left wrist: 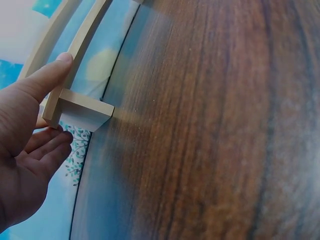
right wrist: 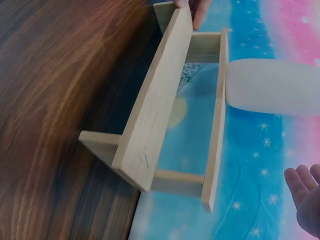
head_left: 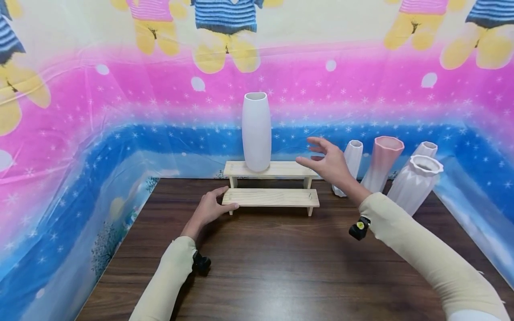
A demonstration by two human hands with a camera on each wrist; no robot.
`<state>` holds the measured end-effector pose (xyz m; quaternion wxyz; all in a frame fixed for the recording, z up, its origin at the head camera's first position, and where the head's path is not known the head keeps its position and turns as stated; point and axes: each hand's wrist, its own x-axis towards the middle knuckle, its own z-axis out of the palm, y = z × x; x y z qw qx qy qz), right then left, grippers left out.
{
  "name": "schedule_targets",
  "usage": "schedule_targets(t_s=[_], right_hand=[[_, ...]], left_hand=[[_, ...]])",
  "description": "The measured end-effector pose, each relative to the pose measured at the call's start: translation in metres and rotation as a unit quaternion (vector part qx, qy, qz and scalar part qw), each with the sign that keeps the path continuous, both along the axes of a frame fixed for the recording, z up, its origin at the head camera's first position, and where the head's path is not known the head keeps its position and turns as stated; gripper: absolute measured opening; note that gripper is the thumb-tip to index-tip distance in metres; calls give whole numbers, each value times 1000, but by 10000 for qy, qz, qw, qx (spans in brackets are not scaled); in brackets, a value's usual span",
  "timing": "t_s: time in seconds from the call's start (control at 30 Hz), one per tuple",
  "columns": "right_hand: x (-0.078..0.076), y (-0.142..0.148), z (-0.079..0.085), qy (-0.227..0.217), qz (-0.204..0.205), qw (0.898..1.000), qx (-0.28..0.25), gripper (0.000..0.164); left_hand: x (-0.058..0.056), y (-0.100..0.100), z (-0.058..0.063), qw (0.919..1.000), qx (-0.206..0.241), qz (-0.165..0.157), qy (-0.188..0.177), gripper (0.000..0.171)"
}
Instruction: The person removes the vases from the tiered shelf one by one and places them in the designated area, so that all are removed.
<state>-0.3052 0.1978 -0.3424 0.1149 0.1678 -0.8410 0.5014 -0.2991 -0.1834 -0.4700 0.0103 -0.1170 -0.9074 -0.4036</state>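
Note:
A tall white vase stands upright on the upper tier of a two-step wooden stand. At the stand's left end, my left hand grips the lower plank. In the left wrist view its thumb lies on the plank's edge, with the other fingers around the end. My right hand is in the air to the right of the vase, apart from it, fingers spread and holding nothing. The right wrist view catches the white vase on the stand, and part of the right hand at the edge.
To the right stand a slim white vase, a pink-and-white vase, a pleated white vase and another white one partly hidden behind it. A patterned cloth surrounds the dark wooden table.

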Motion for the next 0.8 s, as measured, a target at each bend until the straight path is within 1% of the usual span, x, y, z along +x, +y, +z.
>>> schedule_targets(t_s=[0.23, 0.43, 0.6, 0.8], right_hand=[[-15, -24, -2, -47, -12, 10000, -6, 87], [-29, -45, -1, -99, 57, 9998, -156, 96], [-41, -66, -1, -142, 11, 9994, -305, 96], [-49, -88, -3, -135, -109, 9994, -303, 96]], left_hand=[[-1, 2, 0, 10000, 3, -15, -4, 87], [-1, 3, 1, 10000, 8, 20, -18, 86], [-1, 2, 1, 10000, -1, 26, -18, 86], [0, 1, 1, 10000, -10, 29, -18, 86]])
